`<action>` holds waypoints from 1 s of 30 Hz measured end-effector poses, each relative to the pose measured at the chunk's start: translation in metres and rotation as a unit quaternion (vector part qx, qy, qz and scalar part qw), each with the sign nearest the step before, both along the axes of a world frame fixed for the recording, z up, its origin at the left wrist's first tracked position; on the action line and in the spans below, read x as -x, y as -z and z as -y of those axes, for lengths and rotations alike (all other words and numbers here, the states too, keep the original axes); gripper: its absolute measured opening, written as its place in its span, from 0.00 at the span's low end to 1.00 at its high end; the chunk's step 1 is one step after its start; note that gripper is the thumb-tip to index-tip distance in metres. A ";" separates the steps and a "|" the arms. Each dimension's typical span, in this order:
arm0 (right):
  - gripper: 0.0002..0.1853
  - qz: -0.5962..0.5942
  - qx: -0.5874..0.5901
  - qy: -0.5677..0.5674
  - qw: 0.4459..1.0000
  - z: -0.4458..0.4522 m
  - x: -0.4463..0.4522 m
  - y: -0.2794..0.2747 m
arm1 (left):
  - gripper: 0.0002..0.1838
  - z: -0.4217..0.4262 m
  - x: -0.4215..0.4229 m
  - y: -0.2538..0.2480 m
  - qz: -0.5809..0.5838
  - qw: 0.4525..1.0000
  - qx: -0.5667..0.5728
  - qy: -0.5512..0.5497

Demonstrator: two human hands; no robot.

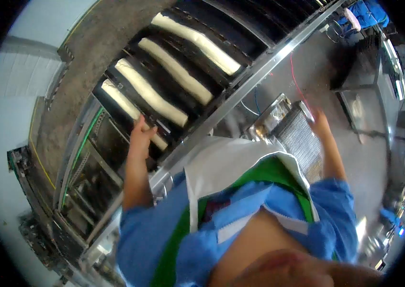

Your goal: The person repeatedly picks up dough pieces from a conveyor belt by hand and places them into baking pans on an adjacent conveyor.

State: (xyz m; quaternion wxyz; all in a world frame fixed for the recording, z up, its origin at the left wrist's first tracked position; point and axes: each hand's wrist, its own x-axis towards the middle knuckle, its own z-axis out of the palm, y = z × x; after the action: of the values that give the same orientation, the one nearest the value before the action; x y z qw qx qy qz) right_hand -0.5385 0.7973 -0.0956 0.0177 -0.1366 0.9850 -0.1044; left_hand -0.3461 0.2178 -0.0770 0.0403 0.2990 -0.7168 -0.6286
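Long pale dough strips lie in black troughs, among them a wide one (197,42) at the far end and another (150,91) nearer me. My left hand (142,137) reaches over the nearest dough strip (118,99), its thumb on one side and its fingers on the other, around the strip's lower part. On the right, my right hand (320,123) is at the edge of a perforated metal tray (299,136), fingers bent over the rim. The fingertips there are partly hidden. The tray's lower end lies behind my apron.
A metal rail (264,67) runs diagonally between me and the troughs. A shiny metal box (269,117) sits beside the tray. A red cord (298,83) hangs near it. A person in blue (366,14) is at the upper right.
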 end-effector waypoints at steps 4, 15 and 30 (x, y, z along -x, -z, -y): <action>0.35 0.111 -0.077 0.242 0.961 -0.124 -0.060 0.044 | 0.39 -0.005 0.014 -0.021 0.100 0.995 -0.016 -0.021; 0.25 0.189 -0.194 0.297 0.916 -0.226 -0.115 0.076 | 0.38 -0.036 0.040 -0.065 0.162 0.985 0.014 -0.063; 0.30 0.292 0.572 0.258 0.722 -0.171 0.046 -0.037 | 0.43 -0.013 0.028 -0.036 0.139 0.983 -0.029 -0.117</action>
State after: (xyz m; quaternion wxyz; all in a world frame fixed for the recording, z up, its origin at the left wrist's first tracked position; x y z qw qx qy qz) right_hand -0.5850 0.9687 -0.0585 0.1950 0.1763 0.6811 -0.6833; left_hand -0.3740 0.2306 -0.0407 0.0050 0.4663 -0.6569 -0.5924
